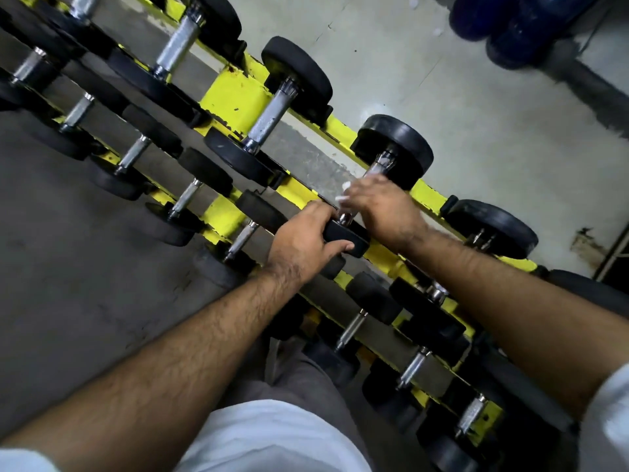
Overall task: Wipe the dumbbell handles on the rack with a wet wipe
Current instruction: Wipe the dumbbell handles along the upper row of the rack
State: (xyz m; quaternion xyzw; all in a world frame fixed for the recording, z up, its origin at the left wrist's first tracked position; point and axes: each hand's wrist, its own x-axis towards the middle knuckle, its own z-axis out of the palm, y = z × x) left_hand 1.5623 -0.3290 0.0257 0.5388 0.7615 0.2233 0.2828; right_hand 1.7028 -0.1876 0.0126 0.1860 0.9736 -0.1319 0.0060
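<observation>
Head view, looking steeply down on a yellow rack (235,97) that runs from the upper left to the lower right of the frame, with dumbbells lying in two tiers. Right of centre, the dumbbell (391,155) being worked lies on the upper tier; its far black head is fully visible, while its near head (347,238) is partly covered. The left hand (303,238) grasps that near head, fingers curled over its top and thumb pressed along its lower edge. The right hand (381,206) is clenched round the chrome handle (379,166), hiding most of it; only short bright stretches show above and below the fist. Of the wet wipe (343,192), just small white scraps protrude at the knuckles. The right fingertips cannot be seen. Lower-tier dumbbells toward the bottom right are dark and partly masked by the forearms. Blue objects (517,25) at the upper right are cut off by the frame edge and cannot be identified.
</observation>
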